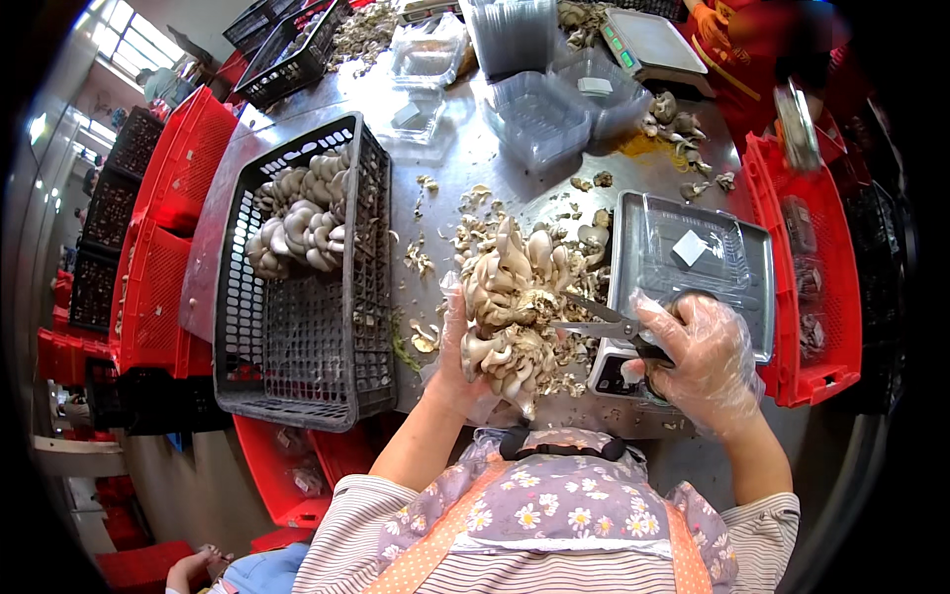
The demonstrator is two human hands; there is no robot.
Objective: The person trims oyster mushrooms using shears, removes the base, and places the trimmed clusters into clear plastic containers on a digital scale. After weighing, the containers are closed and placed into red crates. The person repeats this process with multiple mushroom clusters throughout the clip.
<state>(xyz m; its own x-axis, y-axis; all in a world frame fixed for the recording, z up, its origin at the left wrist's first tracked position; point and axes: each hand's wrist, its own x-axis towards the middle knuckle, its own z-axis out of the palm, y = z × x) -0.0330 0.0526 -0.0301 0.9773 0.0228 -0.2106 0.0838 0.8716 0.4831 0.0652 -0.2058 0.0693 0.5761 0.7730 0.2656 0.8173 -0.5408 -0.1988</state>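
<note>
My left hand [457, 361], in a clear plastic glove, grips a big cluster of oyster mushrooms [510, 287] from its left side, over the metal table. My gloved right hand [701, 358] is closed round the dark handles of a pair of scissors [618, 327]. The parted blades point left and reach the pale stem base of the cluster. Just beyond my right hand, a clear plastic tray [708, 238] with a white label lies on the grey pan of a scale [621, 371]. The scale's body is partly hidden by my hand.
A black crate [371, 297] at left holds mushroom clusters [302, 223]. Trimmed bits [421, 259] litter the metal table [445, 203]. Stacked clear trays [539, 124] and another scale [653, 45] stand at the back. Red crates [821, 297] flank both sides. Another person's orange-gloved hand [711, 25] shows far right.
</note>
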